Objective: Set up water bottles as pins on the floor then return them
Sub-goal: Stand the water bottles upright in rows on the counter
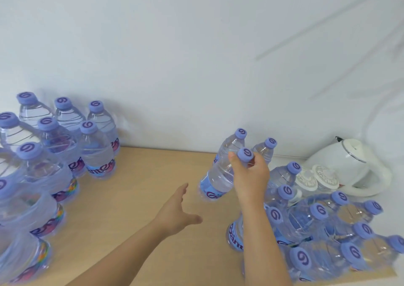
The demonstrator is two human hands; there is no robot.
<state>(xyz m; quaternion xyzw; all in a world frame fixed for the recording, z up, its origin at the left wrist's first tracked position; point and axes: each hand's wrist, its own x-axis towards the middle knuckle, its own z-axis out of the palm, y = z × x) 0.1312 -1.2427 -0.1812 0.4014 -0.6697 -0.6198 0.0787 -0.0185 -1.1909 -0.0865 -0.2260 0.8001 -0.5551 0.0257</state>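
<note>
Clear water bottles with purple caps stand on a light wooden table. My right hand grips one bottle by its neck, just under the cap; most of that bottle is hidden behind the hand. A tilted bottle leans right beside it, and whether my fingers also touch it is unclear. My left hand hovers open over the bare middle of the table, fingers spread, holding nothing. Several bottles cluster at the left, and several more crowd the right side.
A white electric kettle stands at the back right by the white wall. Two small clear containers with white patterned lids sit between the kettle and the right bottles. The table's near right edge shows at the lower right.
</note>
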